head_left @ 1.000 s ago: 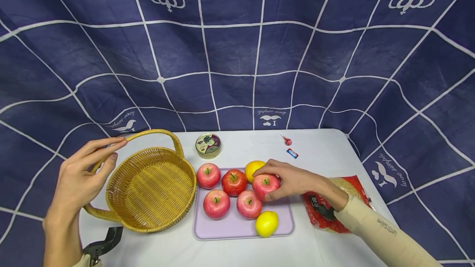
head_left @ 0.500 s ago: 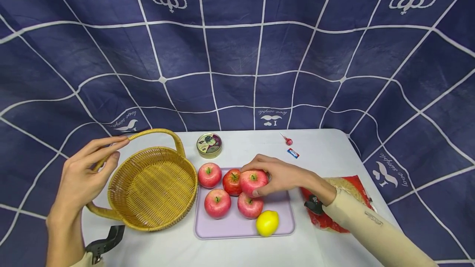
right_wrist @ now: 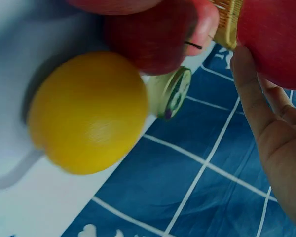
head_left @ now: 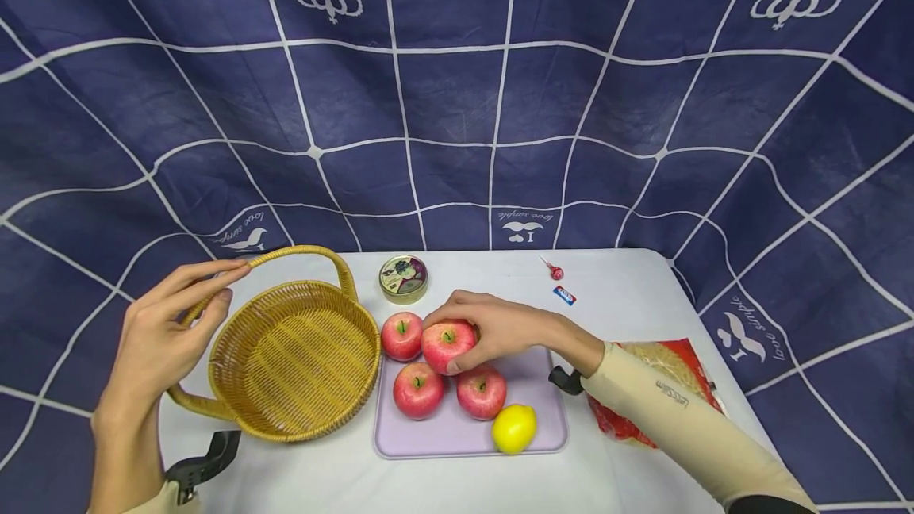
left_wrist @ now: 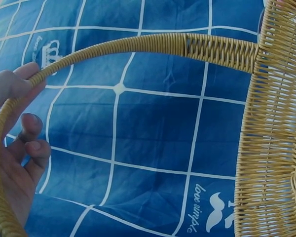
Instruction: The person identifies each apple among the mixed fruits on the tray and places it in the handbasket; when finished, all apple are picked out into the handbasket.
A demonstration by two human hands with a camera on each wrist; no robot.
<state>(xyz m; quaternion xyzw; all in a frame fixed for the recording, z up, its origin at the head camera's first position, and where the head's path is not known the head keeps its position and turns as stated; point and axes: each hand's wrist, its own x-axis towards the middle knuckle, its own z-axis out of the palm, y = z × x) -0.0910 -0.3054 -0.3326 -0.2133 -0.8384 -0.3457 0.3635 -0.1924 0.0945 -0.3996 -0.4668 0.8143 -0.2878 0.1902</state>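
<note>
R hand point(head_left: 493, 324) w/ red apple point(head_left: 446, 346) above tray point(head_left: 428, 441); L hand point(head_left: 164, 324) at basket handle point(head_left: 317, 251)

R fingers + thumb grasping the apple by its sides, over tray's back-left part; L fingers + thumb pinching the handle; wicker basket point(head_left: 300, 359) just L of tray; other apples point(head_left: 418, 391) & lemon point(head_left: 514, 428) on tray; orange point(right_wrist: 89, 113) seen in R wrist view; round tin point(head_left: 403, 278) behind tray; red bag point(head_left: 683, 363) to the R, partly hidden by sleeve point(head_left: 657, 399)
</note>
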